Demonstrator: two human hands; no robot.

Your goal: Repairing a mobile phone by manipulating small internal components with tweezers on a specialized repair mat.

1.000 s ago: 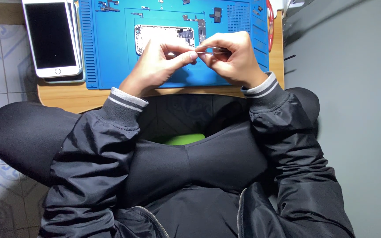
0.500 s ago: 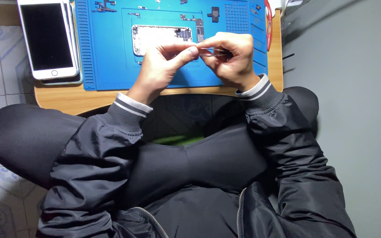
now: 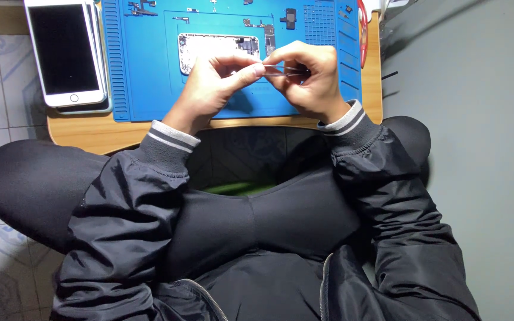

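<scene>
Seated person, dark jacket with grey striped cuffs, legs crossed under a low wooden table [image 3: 90,134]. A blue work mat [image 3: 150,71] covers most of the tabletop. Left of the mat, a stack of white smartphones [image 3: 63,50], screens up, top one dark. On the far half of the mat, an opened phone housing [image 3: 209,46], white inside, with a dark component [image 3: 291,18] and small loose parts lying farther off near the mat's far edge. A red-handled tool [image 3: 362,30] lies at the right edge of the mat.

Both hands meet above the mat, just near of the housing. Right hand [image 3: 310,83] clenched around thin metal tweezers [image 3: 287,70], held roughly level, tips pointing left. Left hand [image 3: 209,89] pinched, thumb and forefinger closed at the tweezer tips; whatever sits between them is too small to make out. Fingertips of the two hands are touching or nearly so.
</scene>
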